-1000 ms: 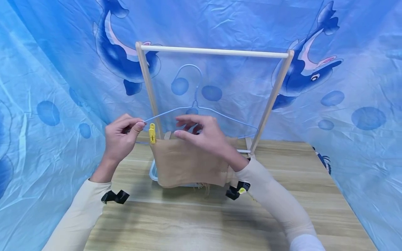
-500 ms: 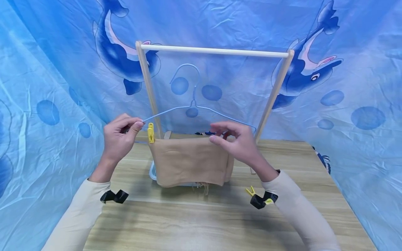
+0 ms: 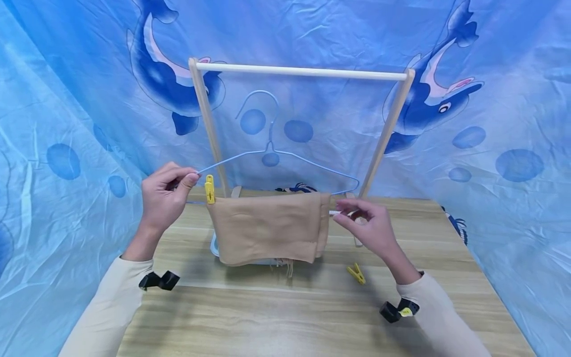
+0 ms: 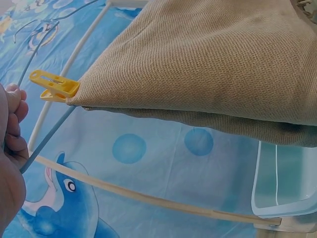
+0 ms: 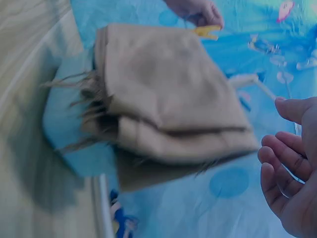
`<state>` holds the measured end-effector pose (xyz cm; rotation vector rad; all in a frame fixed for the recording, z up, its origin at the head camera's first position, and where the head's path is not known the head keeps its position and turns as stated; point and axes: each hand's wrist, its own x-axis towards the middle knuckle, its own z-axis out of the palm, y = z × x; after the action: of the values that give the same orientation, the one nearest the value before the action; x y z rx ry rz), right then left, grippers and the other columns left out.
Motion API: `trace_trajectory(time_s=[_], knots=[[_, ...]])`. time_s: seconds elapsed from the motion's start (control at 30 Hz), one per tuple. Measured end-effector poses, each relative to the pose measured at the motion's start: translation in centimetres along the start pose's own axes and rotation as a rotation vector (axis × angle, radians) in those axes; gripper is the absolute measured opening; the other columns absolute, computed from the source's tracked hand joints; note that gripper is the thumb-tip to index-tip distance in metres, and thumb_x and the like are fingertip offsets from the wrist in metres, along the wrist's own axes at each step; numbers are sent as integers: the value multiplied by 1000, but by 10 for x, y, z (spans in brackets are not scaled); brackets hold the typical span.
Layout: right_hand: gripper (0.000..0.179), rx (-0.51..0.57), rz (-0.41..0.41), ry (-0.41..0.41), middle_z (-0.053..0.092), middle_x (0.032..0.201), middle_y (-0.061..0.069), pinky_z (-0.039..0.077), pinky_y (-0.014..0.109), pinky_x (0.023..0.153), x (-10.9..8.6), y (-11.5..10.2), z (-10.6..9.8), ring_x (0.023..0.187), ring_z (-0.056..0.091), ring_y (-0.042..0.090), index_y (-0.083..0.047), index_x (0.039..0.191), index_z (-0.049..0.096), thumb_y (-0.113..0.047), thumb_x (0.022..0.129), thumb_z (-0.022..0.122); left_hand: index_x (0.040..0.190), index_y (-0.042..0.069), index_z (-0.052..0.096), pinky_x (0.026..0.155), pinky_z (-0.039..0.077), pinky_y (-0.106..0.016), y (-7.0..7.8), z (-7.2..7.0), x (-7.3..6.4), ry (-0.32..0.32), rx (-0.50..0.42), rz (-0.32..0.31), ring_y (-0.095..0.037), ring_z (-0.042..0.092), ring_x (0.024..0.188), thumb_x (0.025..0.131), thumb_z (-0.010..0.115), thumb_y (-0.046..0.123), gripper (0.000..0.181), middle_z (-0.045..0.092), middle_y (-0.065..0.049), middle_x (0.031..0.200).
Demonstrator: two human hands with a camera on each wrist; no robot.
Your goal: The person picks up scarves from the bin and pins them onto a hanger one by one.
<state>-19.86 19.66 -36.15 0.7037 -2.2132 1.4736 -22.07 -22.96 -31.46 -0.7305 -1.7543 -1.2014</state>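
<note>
My left hand (image 3: 166,196) pinches the left end of a blue wire clothes hanger (image 3: 269,144), whose hook points up. A folded tan cloth with fringe (image 3: 267,225) hangs over the hanger's lower bar. One yellow clothespin (image 3: 209,189) clips the cloth's upper left corner to the bar; the left wrist view shows this clothespin (image 4: 55,85) close beside the fingers. My right hand (image 3: 366,223) is just right of the cloth, fingers loosely bent and holding nothing. A second yellow clothespin (image 3: 356,273) lies on the table below it.
Behind the hanger stands a rack with wooden posts (image 3: 392,119) and a white top bar (image 3: 303,72). A pale blue basin (image 5: 64,119) sits under the cloth, mostly hidden in the head view. Blue dolphin-print curtain (image 3: 348,29) surrounds the wooden table (image 3: 267,317).
My right hand has moved right and down, from in front of the cloth to beyond its right edge, uncovering the loose clothespin. The left hand and hanger have shifted slightly left.
</note>
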Motion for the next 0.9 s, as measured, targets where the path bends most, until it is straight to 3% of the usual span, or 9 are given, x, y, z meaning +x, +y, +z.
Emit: trace_trajectory(time_s=[0.13,0.43,0.7,0.9], knots=[[30,-42,81,19,76,100,14,53,19,69,-16,19,-5,82,66,4,-3,115,75,-1,85,80,83,-14,73,55,32,-14,0,0,1,-4,10,3,-3,44,63,87,74,-11,6,61,2,75],[32,-222,265,34,77,93,3,54,20,68,-50,66,-12,81,68,5,-10,111,78,-25,84,87,82,-15,73,55,32,-15,0,0,2,-19,21,11,-3,44,63,89,74,-6,11,61,1,75],[44,-364,402,-52,76,90,0,55,25,68,-81,103,-11,81,69,15,-5,112,77,-35,81,89,84,-16,72,55,32,-16,2,2,4,-29,24,16,-3,44,62,91,74,-3,15,61,1,76],[46,-388,452,-103,76,92,0,55,26,71,-99,118,-8,83,69,14,-7,113,77,-35,78,91,84,-15,73,55,32,-16,2,2,3,-28,25,17,-4,44,62,90,74,-4,12,61,0,76]])
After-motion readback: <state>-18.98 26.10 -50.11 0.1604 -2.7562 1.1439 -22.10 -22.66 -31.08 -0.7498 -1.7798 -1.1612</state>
